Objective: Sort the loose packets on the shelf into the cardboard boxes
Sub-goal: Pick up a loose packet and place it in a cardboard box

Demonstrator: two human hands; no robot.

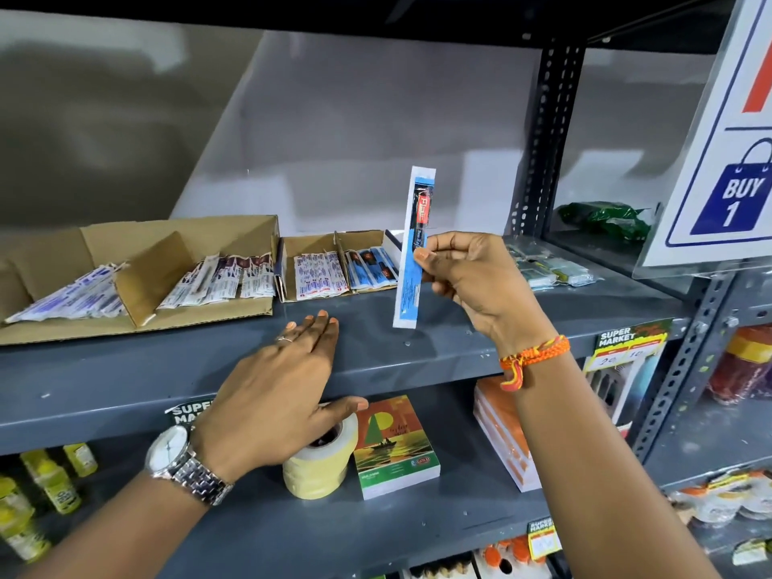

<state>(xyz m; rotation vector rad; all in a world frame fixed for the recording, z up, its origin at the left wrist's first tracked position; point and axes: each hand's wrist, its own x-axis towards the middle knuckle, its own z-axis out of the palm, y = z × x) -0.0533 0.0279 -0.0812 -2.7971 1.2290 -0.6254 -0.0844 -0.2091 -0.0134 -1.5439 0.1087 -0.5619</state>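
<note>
My right hand [468,282] pinches a long blue-and-white packet [413,248] and holds it upright above the grey shelf [417,340], just right of the small cardboard box [311,244]. That box holds white-and-red packets [319,273] on its left and blue packets [372,267] on its right. A larger cardboard box [175,244] to the left has a divider and two fanned rows of white packets. My left hand [288,369] hovers flat and open over the shelf's front edge, holding nothing.
Several clear-wrapped packets [551,269] lie on the shelf behind my right hand. A perforated upright post [547,131] and a "BUY 1" sign [727,160] stand at right. Below are a tape roll [321,465], a notebook [394,445] and yellow bottles [50,482].
</note>
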